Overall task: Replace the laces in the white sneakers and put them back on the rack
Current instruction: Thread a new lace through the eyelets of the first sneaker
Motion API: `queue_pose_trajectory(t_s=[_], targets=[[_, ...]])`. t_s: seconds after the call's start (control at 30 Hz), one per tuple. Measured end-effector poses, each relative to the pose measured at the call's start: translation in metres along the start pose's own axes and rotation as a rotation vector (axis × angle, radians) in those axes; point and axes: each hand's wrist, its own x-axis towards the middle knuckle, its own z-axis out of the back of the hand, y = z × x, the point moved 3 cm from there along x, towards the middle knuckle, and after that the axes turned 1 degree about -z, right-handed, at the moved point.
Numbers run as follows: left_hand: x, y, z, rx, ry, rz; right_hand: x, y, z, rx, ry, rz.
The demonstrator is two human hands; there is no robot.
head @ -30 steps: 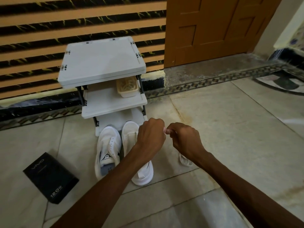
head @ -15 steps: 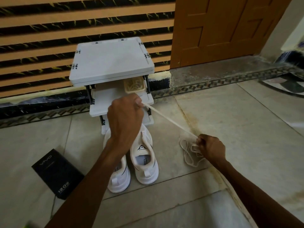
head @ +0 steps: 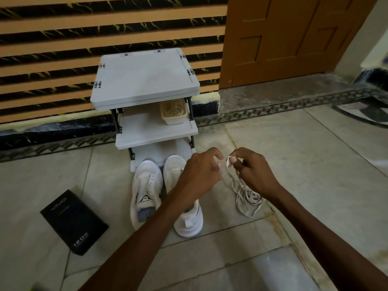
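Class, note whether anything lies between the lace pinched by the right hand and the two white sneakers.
Only the person's left hand, held above the nearer sneaker. Nothing else visible separates the lace in the right hand from the sneakers.

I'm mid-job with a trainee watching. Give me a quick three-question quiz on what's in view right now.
1. True or false: the white sneakers stand on the rack's middle shelf.
2. What does the right hand pinch? A) the lace B) the black box C) a sneaker's tongue
3. Name the thing on the rack's middle shelf.

Key: 1 false, they stand on the floor in front of the rack. 2 A. 3 the basket.
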Motion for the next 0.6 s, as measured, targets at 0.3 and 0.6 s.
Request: queue_pose_trajectory(t_s=[0.3,0.6], targets=[[0.006,-0.002,-0.004,-0.061,-0.018,0.063,-0.009,0.021,-0.002,-0.418,-0.025,0.078],[-0.001,-0.015,0.007,0.278,0.016,0.086,-0.014,0.025,-0.015,-0.649,-0.005,0.220]])
